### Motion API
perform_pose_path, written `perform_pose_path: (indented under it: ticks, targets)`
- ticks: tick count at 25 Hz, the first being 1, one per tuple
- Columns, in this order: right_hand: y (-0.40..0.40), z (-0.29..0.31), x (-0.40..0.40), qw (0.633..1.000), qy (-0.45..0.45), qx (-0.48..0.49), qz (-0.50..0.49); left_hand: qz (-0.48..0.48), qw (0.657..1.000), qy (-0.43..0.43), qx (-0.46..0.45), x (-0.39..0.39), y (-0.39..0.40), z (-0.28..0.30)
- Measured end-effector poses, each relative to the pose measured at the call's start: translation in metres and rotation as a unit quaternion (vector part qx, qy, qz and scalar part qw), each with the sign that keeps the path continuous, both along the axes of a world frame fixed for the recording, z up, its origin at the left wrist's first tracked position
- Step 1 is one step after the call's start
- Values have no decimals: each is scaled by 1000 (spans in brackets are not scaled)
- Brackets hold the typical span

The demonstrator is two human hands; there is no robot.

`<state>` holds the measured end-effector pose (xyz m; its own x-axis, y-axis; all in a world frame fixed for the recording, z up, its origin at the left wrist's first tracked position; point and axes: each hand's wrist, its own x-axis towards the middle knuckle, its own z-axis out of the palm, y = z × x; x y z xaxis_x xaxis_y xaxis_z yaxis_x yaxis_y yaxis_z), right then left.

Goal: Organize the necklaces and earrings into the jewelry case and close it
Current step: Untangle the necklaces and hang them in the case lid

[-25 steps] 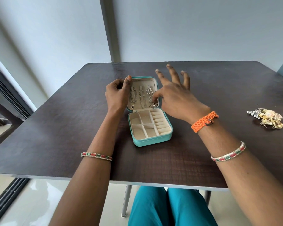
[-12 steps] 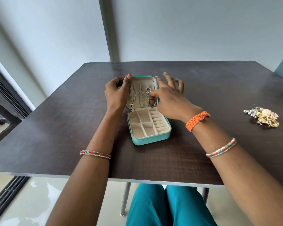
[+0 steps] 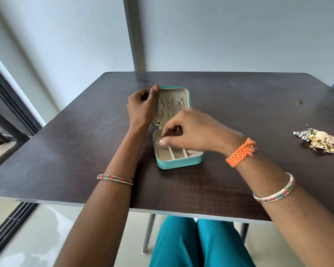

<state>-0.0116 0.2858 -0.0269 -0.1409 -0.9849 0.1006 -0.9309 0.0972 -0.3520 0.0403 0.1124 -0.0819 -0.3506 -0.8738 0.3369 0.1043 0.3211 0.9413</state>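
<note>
**Jewelry case open on dark table, necklaces hung, earrings still outside**

Setting: pale grey walls with a vertical post behind; dark wood-grain table [image 3: 85, 143], a person seated at its near edge.

Item 1. Jewelry case [image 3: 179, 163], teal, small, lying open near the table's middle. Its lid [image 3: 187, 93] stands tilted back; the cream tray has dividers. Judged light and stiff-shelled, likely to slide if pushed; best steadied by the lid edge or side walls.

Item 2. Left hand [image 3: 141, 106], fingers curled, thumb up against the lid's left edge, propping it.

Item 3. Right hand [image 3: 191, 130], over the tray's far part, thumb and fingertips brought together as in a pinch; whether anything is between them cannot be told.

Item 4. Earrings [image 3: 318, 139], a gold and silver heap at the table's right, well apart from the case. Judged small, light, prone to tangling; take one at a time.

Item 5. Necklaces [image 3: 160, 112], thin chains hanging inside the lid, one with a dark pendant. Limp, fine, easily snagged.

Markings: no brand, label or writing legible
</note>
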Motion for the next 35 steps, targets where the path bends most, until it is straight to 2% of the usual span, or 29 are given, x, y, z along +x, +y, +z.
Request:
perform_pose_path:
  ticks: [3, 9, 11, 16, 18, 22, 23, 24, 26, 27, 30, 35]
  targets:
    - [0, -5, 10, 996, 93, -14, -2, -2, 1000, 7, 1, 0, 0, 0]
    - [2, -5, 18, 997, 72, 6, -18, -3, 1000, 14, -3, 1, 4, 3]
    - [0, -2, 21, 995, 89, 23, -24, -3, 1000, 20, -2, 2, 6, 3]
    - [-12, 1, 37, 974, 220, 22, -36, -1, 1000, 11, 10, 2, 6, 3]
    - [-11, 2, 37, 980, 193, 31, -39, -16, 999, -13, 25, 6, 7, 1]
    - [-1, 10, 22, 995, 79, 46, -49, -102, 986, -59, 118, 31, 25, 5]
    - [3, 12, 20, 996, 64, 36, -59, -75, 990, -92, 82, 41, 32, 7]
    - [7, 12, 19, 996, 54, 19, -73, -16, 991, -135, 8, 52, 39, 8]
    - [15, 9, 18, 992, 37, -33, -119, 89, 960, -209, -162, 74, 58, 10]
    - [20, 6, 19, 987, 20, -57, -147, 93, 942, -249, -206, 83, 69, 12]
    - [32, -6, 30, 977, -2, -69, -200, 33, 908, -355, -219, 94, 94, 13]
    - [46, -23, 49, 964, 70, -65, -246, 75, 863, -409, -287, 88, 121, 12]
